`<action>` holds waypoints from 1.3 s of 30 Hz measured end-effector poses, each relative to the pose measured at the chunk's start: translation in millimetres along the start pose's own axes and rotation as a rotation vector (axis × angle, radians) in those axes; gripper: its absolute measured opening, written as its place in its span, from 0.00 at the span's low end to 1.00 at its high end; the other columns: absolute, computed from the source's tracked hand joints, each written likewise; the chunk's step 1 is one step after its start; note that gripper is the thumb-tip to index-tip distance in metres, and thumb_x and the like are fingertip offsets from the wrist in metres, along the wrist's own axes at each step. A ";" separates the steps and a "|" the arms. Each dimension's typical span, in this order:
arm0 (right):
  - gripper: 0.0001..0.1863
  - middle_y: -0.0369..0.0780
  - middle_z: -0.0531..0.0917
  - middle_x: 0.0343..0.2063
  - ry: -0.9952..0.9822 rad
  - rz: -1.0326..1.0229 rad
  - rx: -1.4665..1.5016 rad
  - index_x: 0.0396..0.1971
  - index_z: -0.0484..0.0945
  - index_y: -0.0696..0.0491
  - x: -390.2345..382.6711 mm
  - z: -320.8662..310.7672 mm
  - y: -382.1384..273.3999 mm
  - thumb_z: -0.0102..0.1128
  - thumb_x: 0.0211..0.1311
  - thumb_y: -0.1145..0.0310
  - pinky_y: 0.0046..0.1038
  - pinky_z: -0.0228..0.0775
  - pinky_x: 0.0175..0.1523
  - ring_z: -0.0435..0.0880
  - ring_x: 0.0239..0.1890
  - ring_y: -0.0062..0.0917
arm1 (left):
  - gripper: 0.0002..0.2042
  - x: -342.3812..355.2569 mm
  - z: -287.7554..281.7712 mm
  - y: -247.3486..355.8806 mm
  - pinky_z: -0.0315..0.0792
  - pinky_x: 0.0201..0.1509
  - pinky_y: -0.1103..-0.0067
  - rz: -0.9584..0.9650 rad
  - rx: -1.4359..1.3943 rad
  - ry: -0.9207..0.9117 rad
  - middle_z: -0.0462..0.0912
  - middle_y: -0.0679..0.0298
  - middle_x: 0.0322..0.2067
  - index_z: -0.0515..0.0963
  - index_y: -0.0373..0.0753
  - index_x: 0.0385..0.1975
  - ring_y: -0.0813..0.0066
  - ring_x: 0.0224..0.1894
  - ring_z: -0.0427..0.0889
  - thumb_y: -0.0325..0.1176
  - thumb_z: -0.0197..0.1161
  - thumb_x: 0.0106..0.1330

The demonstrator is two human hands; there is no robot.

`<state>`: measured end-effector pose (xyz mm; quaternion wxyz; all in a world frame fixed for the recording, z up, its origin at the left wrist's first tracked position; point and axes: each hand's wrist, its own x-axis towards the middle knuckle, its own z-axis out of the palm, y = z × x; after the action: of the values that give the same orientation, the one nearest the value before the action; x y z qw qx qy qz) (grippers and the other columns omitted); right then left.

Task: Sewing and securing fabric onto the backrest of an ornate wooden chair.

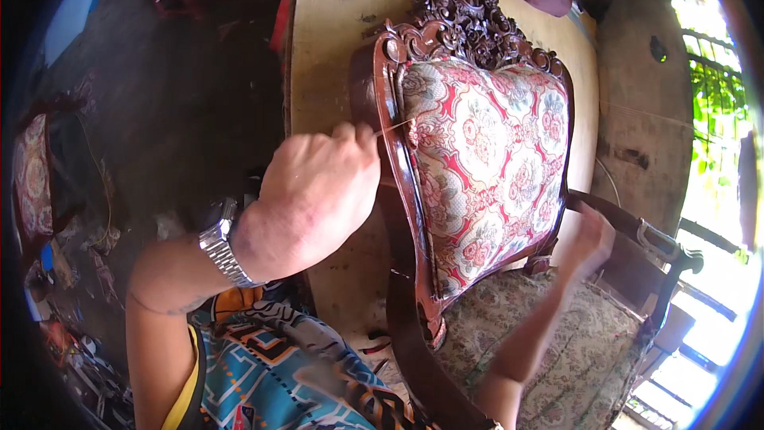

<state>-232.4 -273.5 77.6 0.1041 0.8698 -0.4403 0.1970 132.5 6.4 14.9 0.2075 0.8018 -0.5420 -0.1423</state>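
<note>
1. Pad (485, 151): set in the chair's frame (387, 135), long axis running crest-to-seat. L hand (318, 191) nearer, just off pad's L edge.
2. L hand: fingers curled closed, apparently pinching a thin strand (391, 127) that spans the narrow gap to pad's L edge.
3. R hand (590, 237): near pad's lower R corner; blurred, so from where I stand I can't tell its grip.
4. Pad cover: floral cloth, red/cream w/ grey-green, face bulging.
5. Frame, round pad: glossy red-brown wood, curved; crest (469, 20) above pad darker, deeply carved w/ scrolls.
6. Seat (585, 342), below pad: flatter, drab floral cloth.
</note>
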 end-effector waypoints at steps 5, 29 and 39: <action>0.20 0.37 0.79 0.25 -0.327 -0.062 0.669 0.38 0.74 0.53 -14.7 114.9 -262.4 0.76 0.48 0.67 0.23 0.67 0.35 0.77 0.29 0.23 | 0.17 -12.3 24.4 21.1 0.73 0.35 0.72 0.015 -0.848 0.020 0.77 0.55 0.27 0.70 0.28 0.53 0.64 0.27 0.78 0.31 0.56 0.69; 0.10 0.45 0.83 0.30 -0.523 -0.458 0.634 0.39 0.78 0.56 15.5 99.4 -261.7 0.55 0.56 0.76 0.36 0.73 0.41 0.81 0.33 0.40 | 0.28 -59.2 87.2 38.7 0.77 0.26 0.69 0.083 -0.582 -0.138 0.79 0.50 0.35 0.60 0.28 0.64 0.56 0.26 0.81 0.34 0.56 0.66; 0.07 0.46 0.78 0.21 -0.692 -0.337 0.812 0.34 0.70 0.61 52.9 97.9 -252.4 0.51 0.68 0.72 0.32 0.68 0.31 0.77 0.23 0.32 | 0.38 -40.4 80.0 58.9 0.79 0.26 0.70 0.029 -0.416 -0.297 0.76 0.47 0.36 0.50 0.20 0.65 0.56 0.25 0.82 0.44 0.57 0.66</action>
<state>24.1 -197.5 10.5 -0.3598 0.9123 -0.1924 0.0343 33.5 10.4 -26.2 0.2880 0.7045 -0.5370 -0.3638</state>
